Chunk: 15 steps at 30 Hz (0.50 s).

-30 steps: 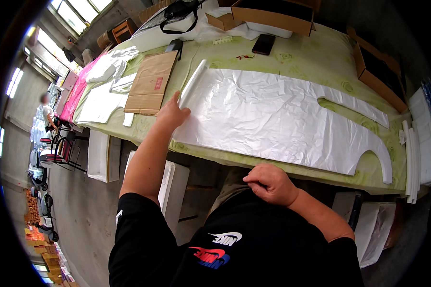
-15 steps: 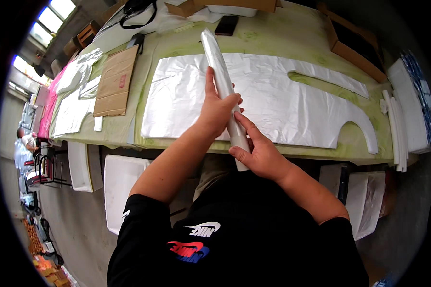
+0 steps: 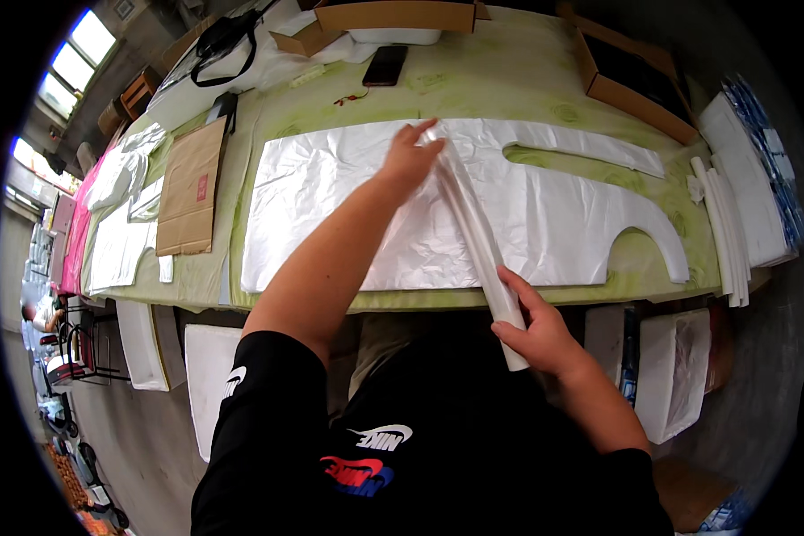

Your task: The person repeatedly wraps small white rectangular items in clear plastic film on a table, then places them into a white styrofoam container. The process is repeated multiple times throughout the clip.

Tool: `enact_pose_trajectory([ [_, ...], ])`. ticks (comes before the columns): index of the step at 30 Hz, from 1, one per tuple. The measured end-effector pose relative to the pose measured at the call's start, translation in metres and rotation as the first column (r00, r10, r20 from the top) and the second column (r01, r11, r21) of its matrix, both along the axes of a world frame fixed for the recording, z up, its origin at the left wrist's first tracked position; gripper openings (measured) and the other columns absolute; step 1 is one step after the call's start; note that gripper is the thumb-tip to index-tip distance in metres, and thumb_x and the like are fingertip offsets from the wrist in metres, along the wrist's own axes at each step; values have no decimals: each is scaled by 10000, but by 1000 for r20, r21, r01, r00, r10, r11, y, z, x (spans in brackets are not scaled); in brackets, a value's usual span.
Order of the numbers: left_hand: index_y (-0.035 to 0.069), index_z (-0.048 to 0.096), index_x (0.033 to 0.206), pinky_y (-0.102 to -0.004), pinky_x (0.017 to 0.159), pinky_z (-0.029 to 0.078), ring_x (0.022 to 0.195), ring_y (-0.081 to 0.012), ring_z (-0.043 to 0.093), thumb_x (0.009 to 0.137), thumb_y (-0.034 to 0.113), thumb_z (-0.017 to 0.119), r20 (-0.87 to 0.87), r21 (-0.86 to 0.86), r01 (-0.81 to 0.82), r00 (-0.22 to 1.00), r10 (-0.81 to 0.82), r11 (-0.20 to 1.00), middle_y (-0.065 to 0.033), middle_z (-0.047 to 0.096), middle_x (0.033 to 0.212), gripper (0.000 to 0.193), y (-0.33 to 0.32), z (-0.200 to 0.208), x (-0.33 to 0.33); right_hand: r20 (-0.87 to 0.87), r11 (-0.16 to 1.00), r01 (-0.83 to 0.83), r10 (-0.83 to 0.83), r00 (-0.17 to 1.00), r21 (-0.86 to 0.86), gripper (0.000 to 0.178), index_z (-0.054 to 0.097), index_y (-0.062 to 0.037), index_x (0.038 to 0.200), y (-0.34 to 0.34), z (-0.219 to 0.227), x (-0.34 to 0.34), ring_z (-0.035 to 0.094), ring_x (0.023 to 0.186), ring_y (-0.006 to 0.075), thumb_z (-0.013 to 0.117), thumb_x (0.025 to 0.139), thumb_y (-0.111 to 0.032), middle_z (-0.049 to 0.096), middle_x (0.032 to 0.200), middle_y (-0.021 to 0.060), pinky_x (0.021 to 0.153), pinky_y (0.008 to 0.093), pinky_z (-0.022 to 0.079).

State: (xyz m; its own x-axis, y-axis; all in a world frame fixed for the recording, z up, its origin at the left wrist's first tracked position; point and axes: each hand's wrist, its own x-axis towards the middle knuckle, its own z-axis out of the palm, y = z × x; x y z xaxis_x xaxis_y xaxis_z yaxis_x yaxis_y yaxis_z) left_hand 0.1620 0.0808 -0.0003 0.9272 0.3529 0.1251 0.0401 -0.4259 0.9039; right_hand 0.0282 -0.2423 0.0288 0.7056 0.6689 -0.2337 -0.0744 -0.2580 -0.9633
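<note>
Roll [image 3: 476,230], slanted, right hand [image 3: 549,339] gripping low; left hand [image 3: 408,163] at top

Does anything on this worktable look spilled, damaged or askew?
Nothing looks spilled or clearly damaged. The apron-shaped white plastic sheet is creased, so it doesn't look smooth. The white film roll slants over it, but the right hand grips its lower end, with the left hand at the upper.
</note>
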Motion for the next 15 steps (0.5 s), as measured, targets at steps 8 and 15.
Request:
enact_pose_trajectory([
  [8,124,627,1383,-320,842,483,978,-169,546,914,289,712,-463,-229,69,870,-171,971,-52,638,1114,505,20,26,22,19,999,-43,43,999,-11,801,372,-155,1593,-27,4,2,547,1280,206,731,877,-120,548,1463,118,1082,338,437],
  [15,76,696,1184,-350,832,505,943,-190,589,901,274,685,-440,-81,227,865,-239,970,-55,649,1054,345,26,16,25,-61,978,-45,33,998,-204,970,209,-156,1639,-36,26,-1,647,1151,299,773,851,-198,639,1296,238,1007,376,493],
])
